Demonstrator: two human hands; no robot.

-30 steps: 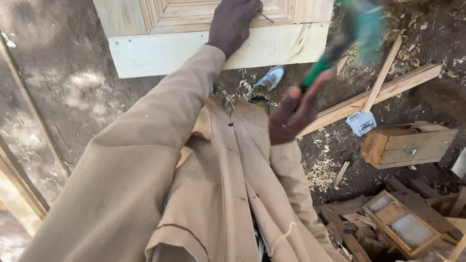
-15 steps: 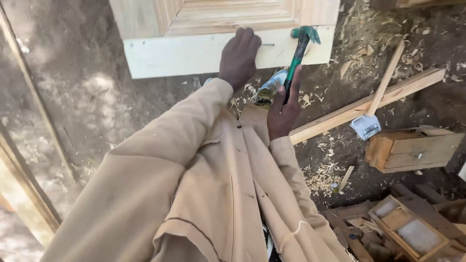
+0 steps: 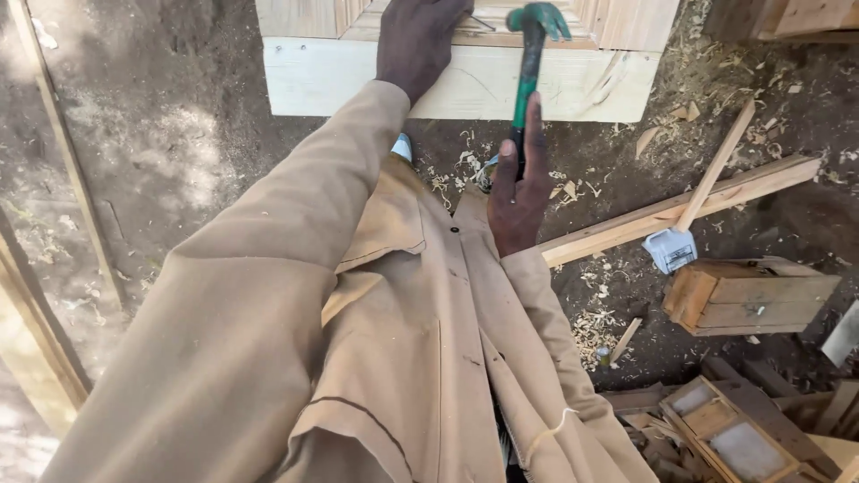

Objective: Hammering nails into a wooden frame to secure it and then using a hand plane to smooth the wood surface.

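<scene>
My left hand [image 3: 416, 38] rests on the pale wooden door panel [image 3: 358, 76] at the top of the view, pinching a thin nail [image 3: 483, 23] against the moulded edge. My right hand [image 3: 519, 192] grips the green handle of a claw hammer [image 3: 528, 54]. The hammer's head sits just right of the nail, close to it. Both arms wear tan sleeves, and a tan coat fills the lower middle of the view.
Dirt ground with wood shavings [image 3: 595, 326] lies around. A long timber strip [image 3: 680, 210] and a mallet-like tool [image 3: 673, 248] lie at right, beside a wooden box [image 3: 747, 295]. Framed wooden pieces [image 3: 734, 429] sit lower right. A plank edge [image 3: 36, 340] runs along the left.
The hammer swung down from a raised, blurred position and now sits by the nail. The view has shifted, so the door panel appears higher and further right. My left hand stays on the nail.
</scene>
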